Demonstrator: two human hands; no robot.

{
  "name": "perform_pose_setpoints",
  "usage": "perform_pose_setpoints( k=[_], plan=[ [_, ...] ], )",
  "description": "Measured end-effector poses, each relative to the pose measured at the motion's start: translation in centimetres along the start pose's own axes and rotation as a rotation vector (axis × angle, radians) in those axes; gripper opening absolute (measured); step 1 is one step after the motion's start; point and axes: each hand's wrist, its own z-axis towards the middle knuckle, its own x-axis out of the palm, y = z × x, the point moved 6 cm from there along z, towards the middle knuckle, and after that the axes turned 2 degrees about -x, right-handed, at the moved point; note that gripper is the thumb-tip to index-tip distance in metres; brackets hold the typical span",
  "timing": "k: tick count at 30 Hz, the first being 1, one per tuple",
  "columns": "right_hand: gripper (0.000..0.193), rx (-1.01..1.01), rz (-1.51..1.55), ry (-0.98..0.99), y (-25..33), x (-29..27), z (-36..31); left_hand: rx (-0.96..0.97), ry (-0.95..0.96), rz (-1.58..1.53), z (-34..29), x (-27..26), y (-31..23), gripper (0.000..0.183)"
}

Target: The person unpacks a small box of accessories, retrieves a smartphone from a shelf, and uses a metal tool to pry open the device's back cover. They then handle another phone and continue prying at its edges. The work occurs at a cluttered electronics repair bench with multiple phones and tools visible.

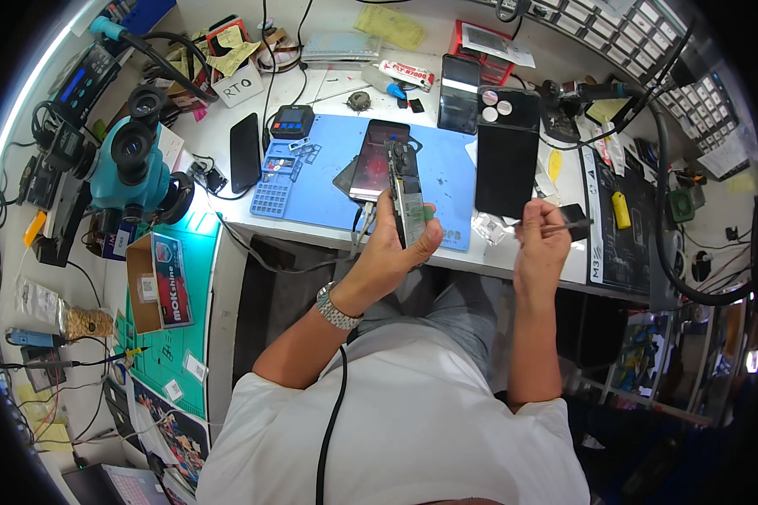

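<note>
My left hand [396, 240] is wrapped round an opened phone [409, 195], holding it tilted above the front of the blue work mat [316, 189]. Its inner parts and camera lenses show along the visible side. Behind it, a phone with a reddish screen [377, 160] lies on the mat, a white cable running near its lower end. My right hand [541, 244] pinches a thin grey tool [568, 225], whose exact kind I cannot make out. Just beyond that hand lies a large black phone-shaped panel [507, 160] with round silvery circles near its top.
At left stand a teal microscope [130, 160] and an open cardboard box [147, 286] on a green mat [195, 337]. A dark phone [245, 151] lies beside the blue mat. Glue tube [406, 74], second phone [459, 93] and black mat [619, 227] lie farther right.
</note>
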Motion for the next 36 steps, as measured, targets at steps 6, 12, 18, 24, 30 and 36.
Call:
perform_pose_setpoints(
  k=[6,12,18,24,30,36],
  plan=[
    [0.016,0.530,0.394,0.233,-3.3,3.5,-6.2,0.085,0.028,0.009,0.5,1.2,-0.5,0.101],
    [0.021,0.722,0.251,0.332,-4.9,4.4,-8.2,0.086,0.064,-0.081,0.5,2.3,-0.4,0.088],
    [0.020,0.604,0.062,0.315,-5.0,4.2,-8.1,0.047,0.029,-0.113,0.5,2.4,1.1,0.078],
    [0.021,0.583,0.043,0.378,-5.7,4.0,-7.7,-0.077,0.020,0.030,-0.1,2.4,1.7,0.070],
    [0.018,0.596,-0.073,0.430,-5.0,4.5,-8.0,-0.042,-0.023,0.259,-0.5,2.5,1.3,0.067],
    [0.016,0.549,-0.088,0.461,-5.3,5.0,-8.5,-0.020,-0.025,0.343,-0.6,2.3,1.3,0.067]
  ],
)
